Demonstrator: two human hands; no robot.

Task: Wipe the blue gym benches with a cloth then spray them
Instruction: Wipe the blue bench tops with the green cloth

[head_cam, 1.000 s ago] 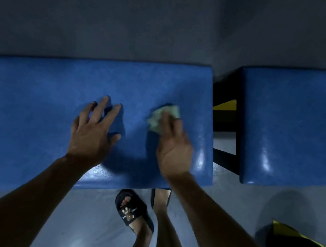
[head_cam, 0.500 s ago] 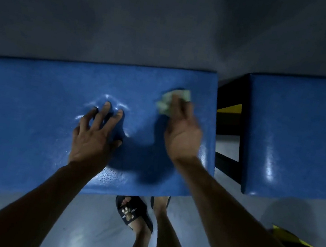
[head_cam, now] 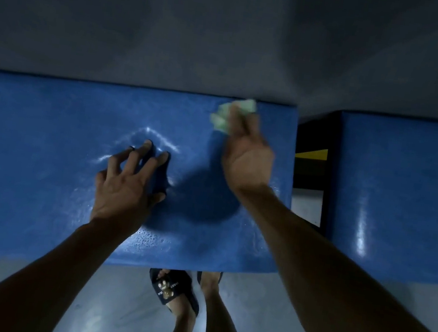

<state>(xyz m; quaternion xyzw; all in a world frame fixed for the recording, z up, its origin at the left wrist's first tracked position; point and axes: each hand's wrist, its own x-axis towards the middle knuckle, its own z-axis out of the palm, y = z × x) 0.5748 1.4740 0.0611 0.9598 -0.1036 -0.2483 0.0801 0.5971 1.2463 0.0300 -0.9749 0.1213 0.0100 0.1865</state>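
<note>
Sliding from mid-worktop over the last second, the right hand [head_cam: 247, 153] now presses the cloth [head_cam: 226, 115] at the blue bench's [head_cam: 31, 169] far edge, fingers holding it. The left hand [head_cam: 126, 184] stays braced, fingers spread wide. This stroke looks finished; 1 neighbouring bench [head_cam: 404, 190] awaits.

Dim overhead light (glare streaks, soft shadows), blurred, edges bowed.

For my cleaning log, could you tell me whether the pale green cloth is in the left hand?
No, the right hand grips the pale green cloth; the left hand presses the blue padded bench.
</note>
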